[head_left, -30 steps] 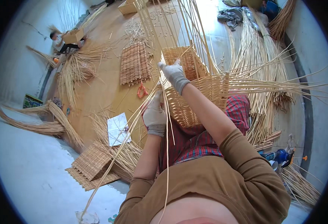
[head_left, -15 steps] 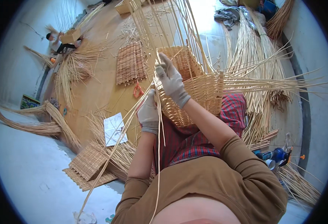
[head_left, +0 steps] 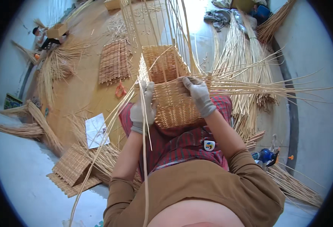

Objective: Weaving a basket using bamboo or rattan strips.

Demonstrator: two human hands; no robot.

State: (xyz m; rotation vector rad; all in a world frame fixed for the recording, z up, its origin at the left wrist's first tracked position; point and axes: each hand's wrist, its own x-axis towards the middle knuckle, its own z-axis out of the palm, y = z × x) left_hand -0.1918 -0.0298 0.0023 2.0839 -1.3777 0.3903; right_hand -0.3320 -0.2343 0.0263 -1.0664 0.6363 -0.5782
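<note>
A part-woven wicker basket (head_left: 178, 108) rests on my lap, its rectangular opening facing up and away from me. Long pale upright strands rise from its far walls, and a bundle of loose strands (head_left: 246, 85) sticks out to the right from its near right corner. My left hand (head_left: 143, 109), in a white glove, grips the near left corner, thumb up along the wall. Two long strands hang down beside it. My gloved right hand (head_left: 200, 96) is closed over the top edge of the near wall, close to the right corner; its fingertips are partly hidden.
Woven panels lie on the floor ahead (head_left: 114, 61) and at lower left (head_left: 72, 164). A white paper sheet (head_left: 96, 130) lies to my left. Bundles of wicker (head_left: 246, 49) are spread at right, near a blue power tool (head_left: 265, 155). Another person (head_left: 41, 38) sits far left with a basket.
My right hand has moved from the left wall to the near wall's top edge at the right. The basket has turned to face me more squarely, and the whole view has shifted.
</note>
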